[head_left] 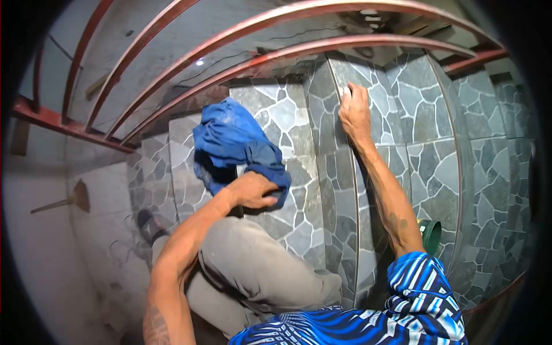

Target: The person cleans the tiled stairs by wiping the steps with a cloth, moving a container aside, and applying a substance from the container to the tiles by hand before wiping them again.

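A crumpled blue cloth (pixel 230 135), perhaps a garment, lies over the stone-patterned tiled steps (pixel 284 109). My left hand (pixel 253 191) is closed on its near end, with some fingers hidden in the folds. Farther up and to the right, my right hand (pixel 355 115) rests at the edge of a higher step, its fingers curled and pinched together. Something small and whitish shows by the fingertips, too small to name. A metal-looking edge strip (pixel 355 190) runs along that step below the right hand.
A red metal railing (pixel 253 60) curves across the far side of the stairs. Behind my right arm stands a dark green container (pixel 431 236). A broom-like tool (pixel 79 196) is on the pale floor at the left. My bent knee is close to the cloth.
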A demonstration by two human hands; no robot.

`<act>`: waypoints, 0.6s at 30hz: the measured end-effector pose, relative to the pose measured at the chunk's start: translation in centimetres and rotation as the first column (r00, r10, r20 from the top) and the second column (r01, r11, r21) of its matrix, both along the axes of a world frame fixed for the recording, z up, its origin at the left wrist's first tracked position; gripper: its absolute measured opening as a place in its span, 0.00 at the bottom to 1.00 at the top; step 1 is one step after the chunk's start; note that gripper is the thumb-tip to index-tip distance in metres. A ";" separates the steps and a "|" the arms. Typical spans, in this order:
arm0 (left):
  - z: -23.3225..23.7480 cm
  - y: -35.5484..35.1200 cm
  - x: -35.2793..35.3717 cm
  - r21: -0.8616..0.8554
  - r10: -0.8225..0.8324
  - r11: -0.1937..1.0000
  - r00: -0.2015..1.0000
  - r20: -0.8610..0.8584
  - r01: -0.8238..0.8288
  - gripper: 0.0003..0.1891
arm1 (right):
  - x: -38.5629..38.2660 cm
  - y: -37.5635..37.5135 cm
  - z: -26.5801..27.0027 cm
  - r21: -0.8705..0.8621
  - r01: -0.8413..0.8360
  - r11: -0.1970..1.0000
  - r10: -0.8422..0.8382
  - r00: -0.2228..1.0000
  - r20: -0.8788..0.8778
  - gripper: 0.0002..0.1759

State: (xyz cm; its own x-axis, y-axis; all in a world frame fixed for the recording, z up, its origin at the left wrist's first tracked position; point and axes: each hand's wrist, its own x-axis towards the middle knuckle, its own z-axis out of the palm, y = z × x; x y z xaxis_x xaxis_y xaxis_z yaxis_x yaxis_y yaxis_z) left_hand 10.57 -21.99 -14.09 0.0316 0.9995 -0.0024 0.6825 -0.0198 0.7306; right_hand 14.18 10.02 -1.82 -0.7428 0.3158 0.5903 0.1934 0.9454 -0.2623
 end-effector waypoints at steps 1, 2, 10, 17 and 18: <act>2.1 -0.2 0.1 -0.162 0.031 0.987 0.996 0.087 -0.016 0.21 | 0.6 -0.6 1.0 0.159 -0.135 0.978 0.134 0.991 0.019 0.18; 2.6 -1.1 0.7 0.002 0.186 0.982 0.979 0.079 -0.187 0.22 | 0.6 0.0 0.3 0.090 -0.082 0.993 0.083 0.997 -0.006 0.18; 8.3 2.5 -2.9 -0.087 0.511 0.851 0.779 0.364 -0.518 0.19 | -0.9 0.5 -1.0 -0.074 0.036 0.997 -0.042 0.996 -0.084 0.19; 11.0 7.8 -3.9 0.278 0.358 0.831 0.847 0.393 -0.481 0.21 | -0.3 1.1 -0.2 0.040 -0.061 0.997 0.062 0.997 -0.038 0.19; 9.7 8.0 -4.3 0.405 0.335 0.787 0.874 0.352 -0.465 0.22 | -0.7 1.2 0.1 0.040 -0.043 0.998 0.043 0.999 -0.014 0.19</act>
State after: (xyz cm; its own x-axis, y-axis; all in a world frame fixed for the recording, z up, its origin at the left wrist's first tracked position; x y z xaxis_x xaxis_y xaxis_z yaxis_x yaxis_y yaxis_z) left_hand 6.28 -14.01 -4.35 -0.4371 0.7985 0.4140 0.5023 -0.1652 0.8488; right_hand 13.48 11.27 -1.70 -0.7461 0.2596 0.6131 0.1486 0.9626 -0.2266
